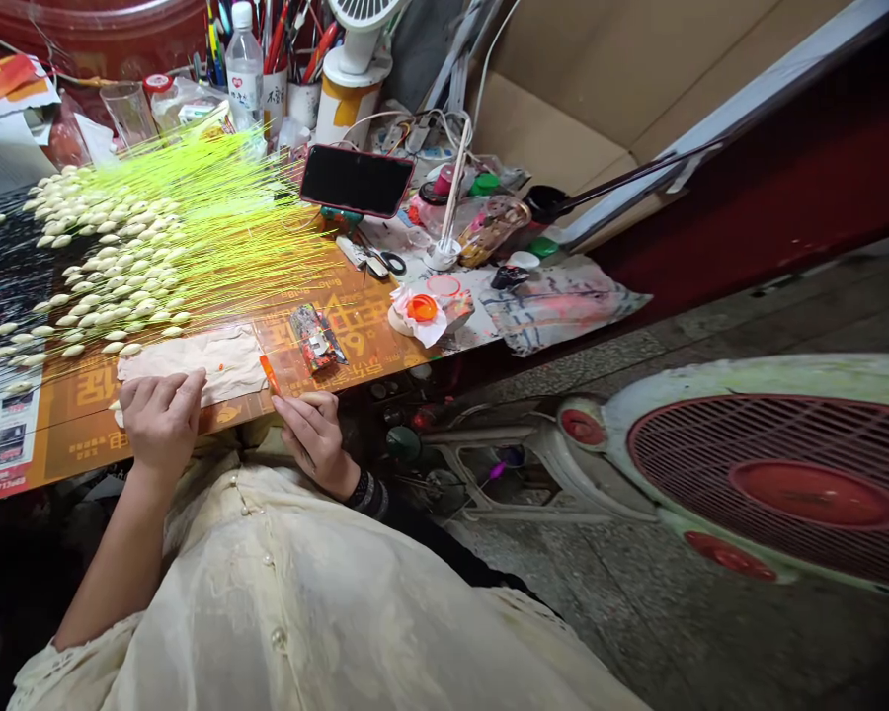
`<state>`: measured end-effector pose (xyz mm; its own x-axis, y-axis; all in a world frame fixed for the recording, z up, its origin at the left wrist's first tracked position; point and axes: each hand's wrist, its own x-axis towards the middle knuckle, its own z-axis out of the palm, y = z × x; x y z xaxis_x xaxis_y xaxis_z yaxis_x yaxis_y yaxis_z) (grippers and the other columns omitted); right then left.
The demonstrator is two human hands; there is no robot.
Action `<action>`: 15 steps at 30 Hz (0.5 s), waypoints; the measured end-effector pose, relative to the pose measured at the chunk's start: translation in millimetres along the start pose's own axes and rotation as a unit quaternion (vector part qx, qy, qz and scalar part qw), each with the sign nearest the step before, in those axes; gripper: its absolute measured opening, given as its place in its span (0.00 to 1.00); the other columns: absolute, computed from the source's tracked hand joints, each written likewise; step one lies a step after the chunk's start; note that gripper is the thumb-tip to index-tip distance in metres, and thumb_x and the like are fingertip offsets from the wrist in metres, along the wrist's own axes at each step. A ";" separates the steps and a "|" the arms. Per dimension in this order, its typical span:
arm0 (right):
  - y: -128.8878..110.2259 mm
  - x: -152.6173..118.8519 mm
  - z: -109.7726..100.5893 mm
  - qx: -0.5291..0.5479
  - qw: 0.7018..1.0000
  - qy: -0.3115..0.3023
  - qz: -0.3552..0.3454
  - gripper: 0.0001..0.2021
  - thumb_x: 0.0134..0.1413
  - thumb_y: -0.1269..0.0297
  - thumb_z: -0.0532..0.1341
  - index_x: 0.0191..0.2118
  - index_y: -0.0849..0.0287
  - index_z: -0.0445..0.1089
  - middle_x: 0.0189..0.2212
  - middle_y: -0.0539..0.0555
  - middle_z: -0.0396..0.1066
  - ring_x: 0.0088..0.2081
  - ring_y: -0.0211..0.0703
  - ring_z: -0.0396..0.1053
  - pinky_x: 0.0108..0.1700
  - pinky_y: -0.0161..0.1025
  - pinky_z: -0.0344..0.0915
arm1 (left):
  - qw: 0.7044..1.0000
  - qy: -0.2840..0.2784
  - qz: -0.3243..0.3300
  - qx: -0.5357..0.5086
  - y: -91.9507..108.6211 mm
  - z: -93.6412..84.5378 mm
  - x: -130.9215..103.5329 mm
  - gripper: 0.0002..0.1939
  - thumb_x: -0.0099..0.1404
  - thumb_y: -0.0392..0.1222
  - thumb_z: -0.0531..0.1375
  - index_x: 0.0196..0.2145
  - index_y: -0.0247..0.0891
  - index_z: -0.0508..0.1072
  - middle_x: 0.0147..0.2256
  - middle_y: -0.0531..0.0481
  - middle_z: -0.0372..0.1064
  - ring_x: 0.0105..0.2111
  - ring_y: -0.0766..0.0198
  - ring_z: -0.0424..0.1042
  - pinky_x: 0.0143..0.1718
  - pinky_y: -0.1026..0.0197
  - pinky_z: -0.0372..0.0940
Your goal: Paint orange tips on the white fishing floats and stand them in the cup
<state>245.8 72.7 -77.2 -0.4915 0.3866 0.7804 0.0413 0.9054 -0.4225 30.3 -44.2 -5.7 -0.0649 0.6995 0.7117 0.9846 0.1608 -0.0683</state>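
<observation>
A person in a cream, buttoned blouse (267, 592) works at the edge of a cluttered table (385, 341), both hands low over its near side and apart from each other. The right hand (317, 441), dark bracelets (370, 494) at its wrist, pinches the lower end of a slim orange piece (268, 375) between its fingertips, at the right end of a crumpled pale cloth (237, 382) marked by a small orange spot. The left hand (161, 415) is curled at the cloth's left part; whether anything sits within its fingers cannot be told. Just right of the orange piece lies a paint-smeared block (315, 338), and farther right, near the table's edge, a bright orange dish (422, 308) rests on white crumpled paper. Beyond the cloth, to the left, pale almond-shaped pieces (137, 262) lie massed beside a spread of thin yellow-green sticks (244, 222). A dark-screened phone (357, 181) leans on a stand past the sticks, with a clear bottle (244, 79) and a small white fan (362, 35) behind.
</observation>
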 end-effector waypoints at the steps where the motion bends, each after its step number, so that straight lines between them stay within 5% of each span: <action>1: 0.5 -0.8 0.1 0.002 1.000 -0.001 0.002 0.32 0.66 0.72 0.58 0.72 0.51 0.53 0.51 0.56 0.76 0.49 0.49 0.67 0.53 0.49 0.66 | 1.000 0.004 0.005 0.004 0.1 0.0 0.5 0.11 0.70 0.36 0.61 0.48 0.46 0.78 0.36 0.49 0.79 0.35 0.59 0.70 0.43 0.52 0.56; 15: 0.4 -2.1 -1.5 0.013 1.000 0.019 -0.020 0.31 0.66 0.73 0.57 0.72 0.53 0.55 0.48 0.57 0.77 0.47 0.48 0.68 0.53 0.51 0.66 | 0.999 0.026 0.016 0.006 0.7 0.6 1.8 0.11 0.68 0.35 0.63 0.47 0.44 0.78 0.35 0.50 0.79 0.34 0.61 0.69 0.43 0.53 0.55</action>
<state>248.2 72.6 -78.3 -0.4583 0.3564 0.8142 -0.0015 0.9158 -0.4017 30.7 -42.4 -4.9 -0.0236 0.6669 0.7448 0.9840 0.1469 -0.1004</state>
